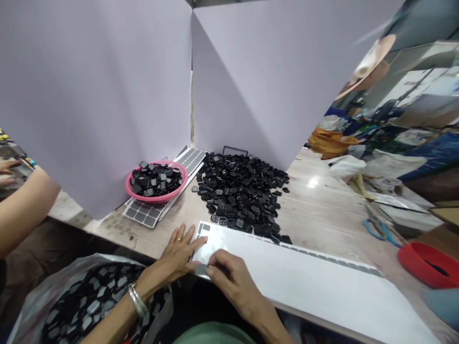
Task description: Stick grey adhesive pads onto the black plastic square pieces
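Note:
A long white sheet (287, 267) lies along the table's front edge, with a row of grey rounded stickers (333, 258) along its far side. My left hand (182, 253) rests with fingers spread over the sheet's left end, its thumb close to a grey sticker (202, 270). With thumb and forefinger pinched, my right hand (233, 277) grips that sticker at the sheet's front edge. Beyond the sheet is a heap of small black plastic pieces (244, 191). In my lap area, a clear plastic bag (32, 310) holds many black pieces with grey faces.
A pink basket (156, 197) of black pieces stands on sticker sheets (141, 213) at left. Pale upright boards (244, 71) enclose the back. Blue-handled scissors (382, 231) and a red bowl (426, 265) lie right. Another person's arm (28, 210) is at far left.

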